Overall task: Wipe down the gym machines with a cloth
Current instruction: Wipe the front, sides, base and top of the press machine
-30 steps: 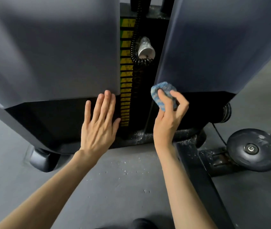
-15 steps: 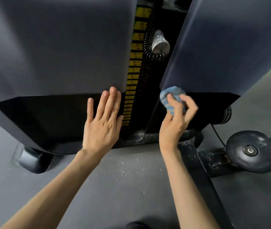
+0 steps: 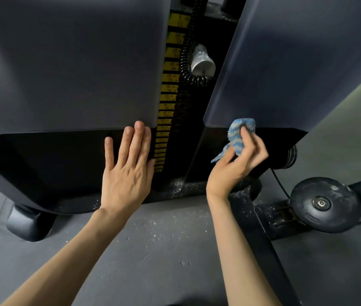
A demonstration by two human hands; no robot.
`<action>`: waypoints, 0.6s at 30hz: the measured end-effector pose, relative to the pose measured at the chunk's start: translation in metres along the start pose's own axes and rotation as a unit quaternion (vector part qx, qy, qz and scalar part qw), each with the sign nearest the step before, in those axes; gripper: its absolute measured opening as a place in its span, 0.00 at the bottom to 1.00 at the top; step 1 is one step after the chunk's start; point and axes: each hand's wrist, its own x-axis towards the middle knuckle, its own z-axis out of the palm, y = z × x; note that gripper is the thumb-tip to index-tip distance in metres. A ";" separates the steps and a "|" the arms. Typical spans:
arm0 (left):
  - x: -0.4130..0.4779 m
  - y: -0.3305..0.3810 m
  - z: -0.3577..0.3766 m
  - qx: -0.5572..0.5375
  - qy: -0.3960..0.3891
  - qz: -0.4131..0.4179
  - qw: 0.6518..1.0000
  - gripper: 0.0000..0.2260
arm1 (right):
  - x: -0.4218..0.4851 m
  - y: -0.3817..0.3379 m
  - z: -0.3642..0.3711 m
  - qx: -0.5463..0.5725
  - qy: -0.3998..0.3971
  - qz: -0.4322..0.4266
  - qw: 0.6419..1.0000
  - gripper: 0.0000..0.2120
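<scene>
I had the blue-and-white striped terry cloth [image 3: 240, 133] bunched against the lower edge of the right matte grey shroud panel [image 3: 296, 62] of the gym machine, close to that panel's inner corner. The right hand [image 3: 239, 166] gripped it, fingers and thumb curled round the wad, with a loose tail of cloth hanging down past the thumb. The left hand [image 3: 126, 171] lay flat and spread, fingers straight and holding nothing; its fingertips reached the bottom edge of the left matte grey shroud panel [image 3: 64, 62], and the palm sat over the black housing beneath.

Between the two panels I could see the column of yellow weight-stack labels [image 3: 166, 111], a coiled black cable [image 3: 186, 51] and a silver cone-shaped knob [image 3: 201, 61]. Right of the cloth hand, a round black disc with a metal hub [image 3: 325, 204] sat low on the frame. White specks dotted the grey floor [image 3: 153, 261] below, and a rounded black foot [image 3: 29, 224] stood at lower left.
</scene>
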 end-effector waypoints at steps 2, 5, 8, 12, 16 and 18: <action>-0.001 0.000 0.000 -0.005 0.000 -0.005 1.000 0.34 | -0.005 0.019 -0.008 -0.018 0.019 0.074 0.997 0.20; 0.000 0.001 -0.001 -0.010 0.000 -0.003 1.000 0.34 | 0.011 0.038 -0.017 -0.030 0.085 0.219 0.971 0.19; 0.001 0.005 -0.001 -0.007 0.002 -0.006 1.000 0.35 | 0.025 0.020 -0.014 -0.025 0.072 0.105 0.992 0.18; -0.001 0.002 0.001 -0.009 0.006 -0.010 1.000 0.35 | 0.019 0.013 -0.011 -0.034 0.039 -0.020 0.998 0.18; -0.003 -0.004 -0.002 -0.010 0.005 0.002 1.000 0.34 | 0.045 0.051 -0.022 -0.040 0.105 0.113 0.987 0.19; -0.002 -0.001 -0.002 -0.010 0.004 -0.001 1.000 0.34 | 0.053 0.056 -0.027 -0.044 0.110 0.139 0.983 0.19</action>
